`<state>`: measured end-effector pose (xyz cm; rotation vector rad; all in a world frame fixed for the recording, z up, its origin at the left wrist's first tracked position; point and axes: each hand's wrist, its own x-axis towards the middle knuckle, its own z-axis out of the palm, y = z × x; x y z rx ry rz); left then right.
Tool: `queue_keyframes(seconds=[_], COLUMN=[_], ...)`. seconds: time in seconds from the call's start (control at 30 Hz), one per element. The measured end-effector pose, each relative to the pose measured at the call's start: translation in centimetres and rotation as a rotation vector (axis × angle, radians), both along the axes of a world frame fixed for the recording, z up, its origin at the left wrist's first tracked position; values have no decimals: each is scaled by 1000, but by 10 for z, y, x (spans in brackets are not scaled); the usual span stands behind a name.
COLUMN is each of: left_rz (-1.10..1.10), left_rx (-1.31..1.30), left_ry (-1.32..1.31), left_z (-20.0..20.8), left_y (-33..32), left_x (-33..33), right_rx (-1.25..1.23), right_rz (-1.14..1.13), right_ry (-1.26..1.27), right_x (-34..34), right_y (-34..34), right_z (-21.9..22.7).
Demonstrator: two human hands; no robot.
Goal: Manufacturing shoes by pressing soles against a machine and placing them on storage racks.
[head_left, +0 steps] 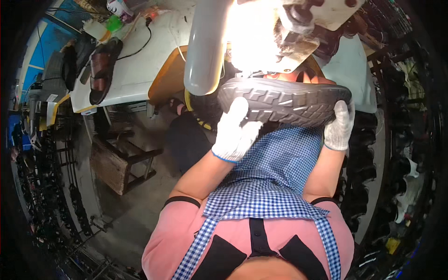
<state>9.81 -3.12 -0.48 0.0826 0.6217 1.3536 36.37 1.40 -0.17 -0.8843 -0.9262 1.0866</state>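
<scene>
Both my hands wear white knit gloves and hold one sandal (289, 101) by its two ends. Its thick black sole is tilted toward me, showing a deep tread, and a bit of brown strap shows behind its upper edge. My left hand (236, 128) is closed on the left end, with the thumb lying on the tread. At the right end, my right hand (340, 126) grips with the thumb on the sole's edge; its other fingers are partly hidden. The sandal's far side meets the lower part of a brightly lit machine head (291, 58); the contact point is hidden.
A grey cylinder (201, 60) hangs left of the lit area. On the white tabletop (163, 46) lie a brown strapped sandal (100, 70) and a black cord. A wooden stool (114, 163) stands on the floor at left. Racks of dark footwear (364, 163) line the right side.
</scene>
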Motion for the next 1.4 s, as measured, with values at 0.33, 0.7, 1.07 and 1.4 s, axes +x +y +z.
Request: queue_keyframes(seconds=[0.33,0.7,1.07,1.4], left_rz=[-777,343,793,252], left_rx=[293,-386,612,722], left_ry=[1937,2765,2286,503], left_z=[-26,-38,69,-2], left_y=[-20,15,-57,-45], left_x=[-150,-419,-211,-68], right_rx=[142,255,357,281], right_rz=[-507,-626,316,571], right_ry=[-410,-1890,-1015,-496], right_x=[25,86,-104,-126], right_y=[-32,112,-25,-50], right_z=[40,-35,-34,9])
